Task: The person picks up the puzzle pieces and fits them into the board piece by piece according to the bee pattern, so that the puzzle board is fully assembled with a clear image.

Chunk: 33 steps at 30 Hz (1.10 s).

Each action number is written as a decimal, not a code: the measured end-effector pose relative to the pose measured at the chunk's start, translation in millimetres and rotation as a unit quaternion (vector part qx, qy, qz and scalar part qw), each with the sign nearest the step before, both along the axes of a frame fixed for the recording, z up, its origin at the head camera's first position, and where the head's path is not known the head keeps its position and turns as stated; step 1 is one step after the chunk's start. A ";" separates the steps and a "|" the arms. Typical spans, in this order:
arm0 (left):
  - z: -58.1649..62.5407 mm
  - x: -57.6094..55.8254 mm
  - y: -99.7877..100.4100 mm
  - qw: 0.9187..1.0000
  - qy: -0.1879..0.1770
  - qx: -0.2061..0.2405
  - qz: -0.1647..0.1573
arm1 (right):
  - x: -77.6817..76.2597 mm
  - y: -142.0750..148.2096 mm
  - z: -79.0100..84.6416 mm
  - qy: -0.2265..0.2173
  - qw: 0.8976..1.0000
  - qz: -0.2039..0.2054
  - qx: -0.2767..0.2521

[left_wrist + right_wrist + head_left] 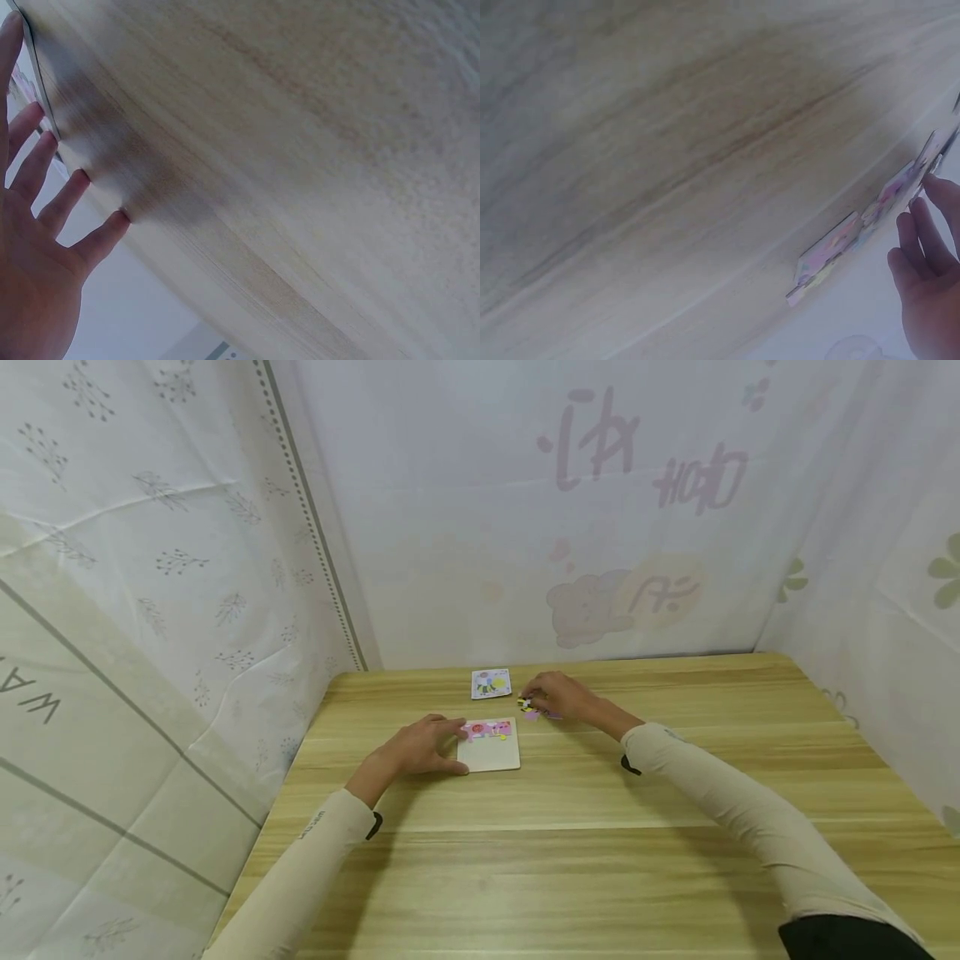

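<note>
My left hand (426, 746) rests at the left edge of a pale square puzzle board (491, 756), thumb by its near corner and fingers spread. In the left wrist view the fingers (60, 214) are extended, their tips at the board's edge and on the table. Pink puzzle pieces (480, 729) fill the board's far strip. To the right of the board, my right hand (564, 695) pinches a black-and-yellow puzzle piece (523, 702) over the loose pieces. In the right wrist view, loose colourful pieces (829, 246) lie beside that hand's fingertips.
Behind the board lies a square picture card (491, 683) showing a bee. Small pink-purple pieces (532, 715) lie under the right hand. The wooden table (525, 877) meets patterned curtains (465, 568) at the back and sides.
</note>
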<state>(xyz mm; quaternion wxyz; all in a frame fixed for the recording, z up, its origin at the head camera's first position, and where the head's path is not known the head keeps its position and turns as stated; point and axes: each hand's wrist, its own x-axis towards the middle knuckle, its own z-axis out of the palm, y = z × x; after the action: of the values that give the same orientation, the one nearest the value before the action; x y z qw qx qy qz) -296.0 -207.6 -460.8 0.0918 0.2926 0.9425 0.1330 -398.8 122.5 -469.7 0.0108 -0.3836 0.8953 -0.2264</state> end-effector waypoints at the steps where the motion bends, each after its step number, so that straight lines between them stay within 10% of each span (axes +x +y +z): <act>1: -0.2 -0.1 0.1 1.000 -0.001 0.000 0.000 | 1.4 -0.8 0.5 0.000 1.000 0.005 -0.001; 19: -1.3 1.0 -0.2 1.000 0.004 0.002 -0.002 | 27.3 -29.2 1.1 0.028 0.988 0.144 -0.049; 33: -1.0 -0.8 0.3 1.000 0.008 0.000 0.004 | 36.5 -36.3 -1.7 -0.006 0.998 0.064 -0.030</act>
<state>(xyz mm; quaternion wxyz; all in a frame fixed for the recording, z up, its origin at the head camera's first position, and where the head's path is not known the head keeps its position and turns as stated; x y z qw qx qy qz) -296.8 -207.3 -461.7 0.0841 0.2898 0.9443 0.1315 -362.3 86.2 -471.4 0.0186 -0.4387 0.8619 -0.2539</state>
